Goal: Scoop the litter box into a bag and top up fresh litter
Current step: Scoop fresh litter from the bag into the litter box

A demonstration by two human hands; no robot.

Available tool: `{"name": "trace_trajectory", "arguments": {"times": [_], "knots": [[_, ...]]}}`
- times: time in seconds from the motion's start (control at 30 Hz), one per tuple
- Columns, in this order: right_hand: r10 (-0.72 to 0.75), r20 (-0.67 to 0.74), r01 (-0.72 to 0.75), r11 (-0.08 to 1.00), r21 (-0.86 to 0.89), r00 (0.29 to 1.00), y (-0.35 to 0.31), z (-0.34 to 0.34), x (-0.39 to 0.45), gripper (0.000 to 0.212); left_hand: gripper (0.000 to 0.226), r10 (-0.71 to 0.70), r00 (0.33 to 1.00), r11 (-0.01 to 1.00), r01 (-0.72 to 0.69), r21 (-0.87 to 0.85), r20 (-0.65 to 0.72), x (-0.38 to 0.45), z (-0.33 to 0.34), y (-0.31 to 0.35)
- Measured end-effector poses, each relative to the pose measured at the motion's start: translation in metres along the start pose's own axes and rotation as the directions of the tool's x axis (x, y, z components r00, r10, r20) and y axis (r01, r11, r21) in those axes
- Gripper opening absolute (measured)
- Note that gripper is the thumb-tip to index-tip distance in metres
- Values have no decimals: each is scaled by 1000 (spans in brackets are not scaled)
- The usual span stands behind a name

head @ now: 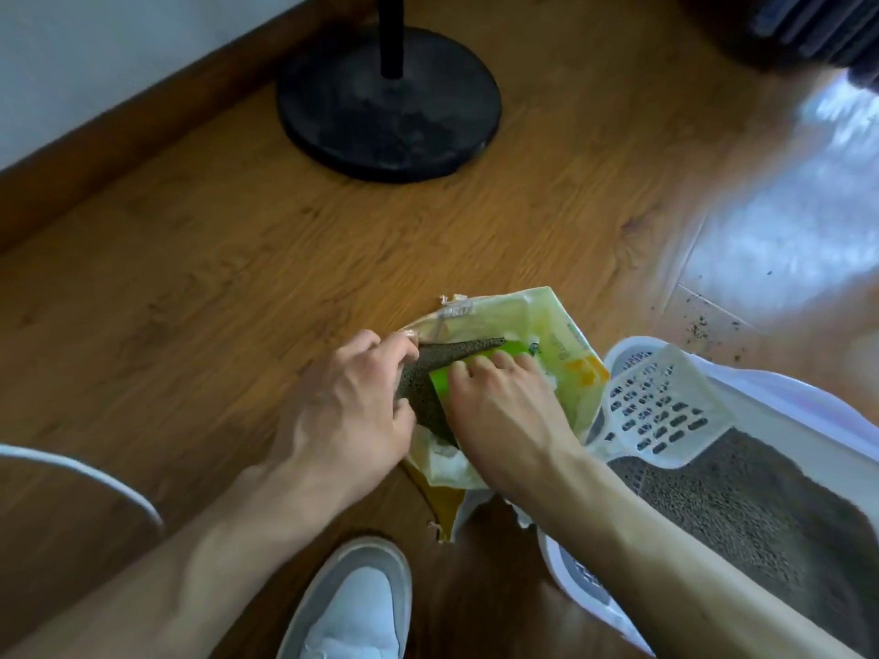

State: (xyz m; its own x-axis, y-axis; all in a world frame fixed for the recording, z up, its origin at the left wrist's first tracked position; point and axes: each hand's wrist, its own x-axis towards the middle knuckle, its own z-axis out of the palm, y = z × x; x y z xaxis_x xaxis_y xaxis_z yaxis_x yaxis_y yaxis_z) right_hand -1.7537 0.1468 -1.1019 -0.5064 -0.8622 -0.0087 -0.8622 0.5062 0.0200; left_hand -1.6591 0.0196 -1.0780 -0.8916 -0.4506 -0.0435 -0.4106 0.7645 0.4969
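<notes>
Litter bag (561, 344) btwn both hands, left hand (352, 401) gripping rim, right hand (504, 420) inside

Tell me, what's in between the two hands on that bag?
Between the left hand and right hand, the head view shows grey litter in the open mouth of the litter bag, whose edges both hands hold.

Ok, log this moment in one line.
left hand: holds litter bag mouth | right hand: grips opposite edge | scoop: in litter box

Wood floor (238, 259) carries litter bag (566, 354), litter box (808, 397) (probably), lamp base (390, 107).
</notes>
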Motion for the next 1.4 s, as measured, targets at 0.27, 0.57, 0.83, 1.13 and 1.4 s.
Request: {"name": "trace_trajectory", "arguments": {"times": [0.27, 0.57, 0.83, 1.13, 1.4], "knots": [[60, 27, -65, 949, 309, 998, 8, -6, -6, 17, 36, 3, 1000, 1000, -3, 5, 16, 0, -1, 0], [270, 56, -228, 667, 710, 961, 26, -2, -19, 27, 32, 1, 1000, 1000, -1, -12, 10, 0, -4, 0], [420, 93, -293, 441, 848, 903, 34, -13, -36, 29, 25, 25, 1000, 995, -25, -95, -10, -4, -7, -1], [547, 90, -148, 63, 987, 832, 65, -50, -83, 40, 25, 162, 969, 986, -166, -7, -187, -5, -5, 19], [790, 46, -146, 56, 988, 611, 105, -97, -177, 30, 39, 400, 905, 915, -385, -122, 143, -12, 37, 79]]}}
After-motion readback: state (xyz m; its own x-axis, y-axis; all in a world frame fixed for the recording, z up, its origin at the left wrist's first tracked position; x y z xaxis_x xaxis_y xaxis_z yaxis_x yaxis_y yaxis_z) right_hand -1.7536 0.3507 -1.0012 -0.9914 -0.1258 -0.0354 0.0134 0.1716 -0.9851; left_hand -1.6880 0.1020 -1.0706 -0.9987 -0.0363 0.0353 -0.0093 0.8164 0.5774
